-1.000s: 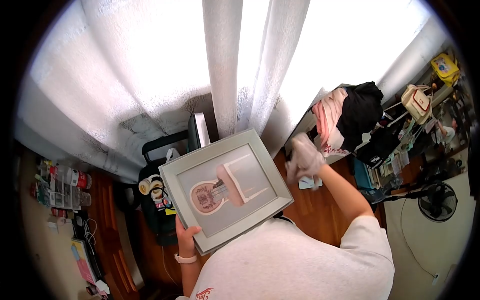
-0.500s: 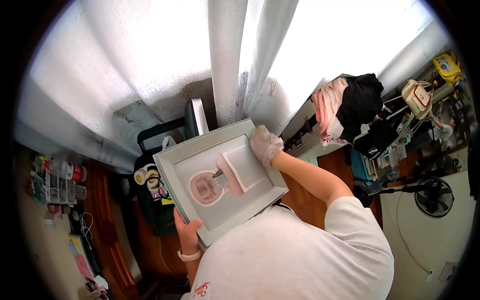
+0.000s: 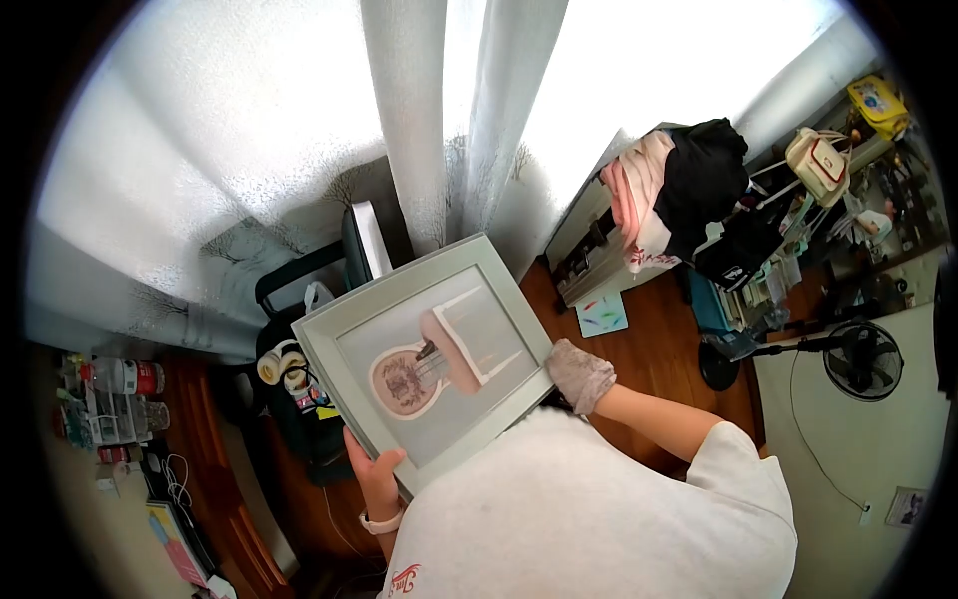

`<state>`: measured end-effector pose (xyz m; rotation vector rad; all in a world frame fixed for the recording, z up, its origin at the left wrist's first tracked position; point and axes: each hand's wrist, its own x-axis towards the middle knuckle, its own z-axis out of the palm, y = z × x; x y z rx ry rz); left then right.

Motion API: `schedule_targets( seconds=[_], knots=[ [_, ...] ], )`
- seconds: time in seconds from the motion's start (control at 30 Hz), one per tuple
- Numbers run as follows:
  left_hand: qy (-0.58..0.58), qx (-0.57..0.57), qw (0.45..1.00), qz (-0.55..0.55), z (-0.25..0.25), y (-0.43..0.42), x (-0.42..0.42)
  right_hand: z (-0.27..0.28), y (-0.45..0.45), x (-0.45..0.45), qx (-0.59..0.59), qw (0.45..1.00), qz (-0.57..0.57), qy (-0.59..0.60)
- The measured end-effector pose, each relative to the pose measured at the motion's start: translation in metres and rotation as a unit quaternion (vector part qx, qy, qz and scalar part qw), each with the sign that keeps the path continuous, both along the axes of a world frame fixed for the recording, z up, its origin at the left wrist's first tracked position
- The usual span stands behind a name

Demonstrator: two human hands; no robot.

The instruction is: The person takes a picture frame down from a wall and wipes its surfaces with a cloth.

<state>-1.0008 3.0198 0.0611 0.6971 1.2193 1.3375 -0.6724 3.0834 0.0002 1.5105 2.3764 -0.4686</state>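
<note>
A pale grey picture frame (image 3: 419,369) with a chair picture is tilted in front of my body. My left hand (image 3: 375,477) grips its lower left edge, thumb on the front and fingers behind. Against the frame's right edge, near the lower right corner, rests my right hand (image 3: 581,376). A greyish fluffy cloth or mitt (image 3: 579,373) covers it, so its fingers are hidden.
Pale curtains (image 3: 249,120) hang ahead. Rolls of tape (image 3: 279,364) and a dark chair or bag are at left. Bottles (image 3: 130,377) stand far left. Clothes (image 3: 699,180) lie on a cabinet at right, near a black fan (image 3: 862,361).
My right hand has come from beside the frame to its upper right part, then down along the right edge. My left hand keeps its grip on the frame.
</note>
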Motion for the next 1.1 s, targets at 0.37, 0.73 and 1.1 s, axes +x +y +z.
schedule_targets(
  seconds=[0.37, 0.73, 1.1],
  knots=[
    [-0.032, 0.051, 0.992, 0.108, -0.053, -0.022, -0.001, 0.0, 0.016, 0.016, 0.121, 0.947, -0.097, 0.281],
    [-0.029, 0.074, 0.977, 0.2, -0.06, 0.005, 0.044, -0.037, 0.174, -0.031, 0.061, 0.802, -0.105, 0.585],
    [-0.027, 0.018, 0.984, 0.177, -0.012, 0.071, -0.084, -0.005, 0.23, -0.018, 0.148, 0.958, 0.077, 0.231]
  ],
)
